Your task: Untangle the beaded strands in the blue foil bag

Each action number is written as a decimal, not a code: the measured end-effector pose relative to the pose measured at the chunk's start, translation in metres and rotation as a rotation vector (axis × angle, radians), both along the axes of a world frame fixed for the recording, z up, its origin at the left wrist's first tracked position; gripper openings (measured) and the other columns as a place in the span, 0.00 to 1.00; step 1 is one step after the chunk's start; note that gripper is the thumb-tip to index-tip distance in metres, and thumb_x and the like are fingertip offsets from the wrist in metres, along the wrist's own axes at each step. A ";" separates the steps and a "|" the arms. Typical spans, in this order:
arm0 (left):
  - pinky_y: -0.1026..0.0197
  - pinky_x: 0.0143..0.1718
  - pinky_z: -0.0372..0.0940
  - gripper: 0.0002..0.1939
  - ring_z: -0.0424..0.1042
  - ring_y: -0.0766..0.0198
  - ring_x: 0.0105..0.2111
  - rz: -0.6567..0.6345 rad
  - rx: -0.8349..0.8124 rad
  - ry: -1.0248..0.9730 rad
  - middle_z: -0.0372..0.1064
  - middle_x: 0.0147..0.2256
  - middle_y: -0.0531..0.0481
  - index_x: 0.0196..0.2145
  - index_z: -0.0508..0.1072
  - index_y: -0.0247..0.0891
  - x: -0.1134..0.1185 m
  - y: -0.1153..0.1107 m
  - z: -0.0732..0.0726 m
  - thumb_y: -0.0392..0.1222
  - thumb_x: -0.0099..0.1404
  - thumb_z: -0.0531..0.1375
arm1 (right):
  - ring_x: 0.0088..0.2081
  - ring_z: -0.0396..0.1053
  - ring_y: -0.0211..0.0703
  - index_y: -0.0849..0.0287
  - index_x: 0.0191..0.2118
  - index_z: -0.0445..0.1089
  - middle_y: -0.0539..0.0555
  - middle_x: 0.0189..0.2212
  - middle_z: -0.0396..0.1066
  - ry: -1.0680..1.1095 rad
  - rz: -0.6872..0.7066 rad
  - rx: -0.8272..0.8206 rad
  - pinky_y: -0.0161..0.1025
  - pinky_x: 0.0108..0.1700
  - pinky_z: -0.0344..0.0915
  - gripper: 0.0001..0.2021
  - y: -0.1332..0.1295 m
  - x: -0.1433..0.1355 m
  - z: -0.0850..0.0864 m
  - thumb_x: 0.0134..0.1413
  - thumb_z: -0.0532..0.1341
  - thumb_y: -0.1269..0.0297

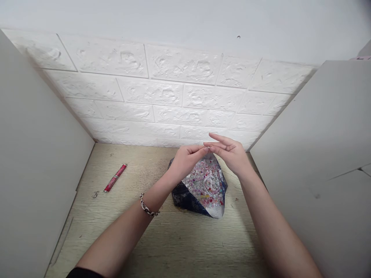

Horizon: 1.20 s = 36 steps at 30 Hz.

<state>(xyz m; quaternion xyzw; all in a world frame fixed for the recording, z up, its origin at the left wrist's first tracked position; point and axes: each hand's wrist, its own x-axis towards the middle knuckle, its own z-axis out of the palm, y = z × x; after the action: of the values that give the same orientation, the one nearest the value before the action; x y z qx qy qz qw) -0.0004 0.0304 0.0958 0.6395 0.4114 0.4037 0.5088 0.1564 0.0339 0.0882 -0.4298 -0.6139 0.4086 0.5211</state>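
Observation:
Fingertip to fingertip, my left hand (189,158) and my right hand (230,152) meet above the far edge of a dark blue patterned fabric pouch (187,199). Both hands are closed in a pinch at thumb and index finger. Something tiny and pale shows where the tips meet, too small to name. The upper fingers of my right hand stretch out to the left. Inside the pouch, below my hands, lies a heap of small beads (205,181), mostly clear and pink, with some red and white ones. A chain bracelet (147,206) circles my left wrist.
On the left of the wooden tabletop (162,247) lies a slim red tube (115,177), with small metal bits (95,194) beside it. Pale panels (34,146) stand on both sides, and a white brick-pattern wall (185,96) closes off the back.

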 end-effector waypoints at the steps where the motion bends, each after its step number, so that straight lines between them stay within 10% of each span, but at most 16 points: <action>1: 0.67 0.19 0.47 0.17 0.51 0.73 0.16 -0.002 0.000 0.000 0.58 0.14 0.56 0.38 0.76 0.37 0.000 0.000 0.000 0.48 0.57 0.56 | 0.39 0.72 0.42 0.54 0.47 0.68 0.52 0.36 0.75 -0.009 0.007 0.001 0.45 0.47 0.66 0.22 0.000 0.000 0.000 0.41 0.65 0.61; 29: 0.65 0.16 0.35 0.16 0.40 0.75 0.14 -0.114 -0.161 -0.227 0.40 0.13 0.61 0.25 0.70 0.35 -0.002 0.008 -0.011 0.53 0.55 0.56 | 0.41 0.71 0.47 0.45 0.54 0.59 0.48 0.44 0.71 -0.858 -0.131 0.345 0.45 0.40 0.66 0.20 -0.017 -0.007 0.013 0.56 0.49 0.65; 36: 0.65 0.16 0.35 0.16 0.39 0.75 0.13 -0.114 -0.166 -0.226 0.40 0.14 0.61 0.25 0.68 0.36 -0.002 0.009 -0.011 0.53 0.55 0.57 | 0.35 0.71 0.43 0.54 0.39 0.69 0.52 0.36 0.73 -0.746 -0.197 0.340 0.39 0.35 0.63 0.11 -0.013 -0.007 0.011 0.55 0.51 0.64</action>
<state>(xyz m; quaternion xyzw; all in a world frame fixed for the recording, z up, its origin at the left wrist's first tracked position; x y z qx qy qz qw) -0.0025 0.0397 0.0843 0.5679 0.3464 0.4080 0.6253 0.1489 0.0211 0.0994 -0.5128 -0.7750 0.0662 0.3633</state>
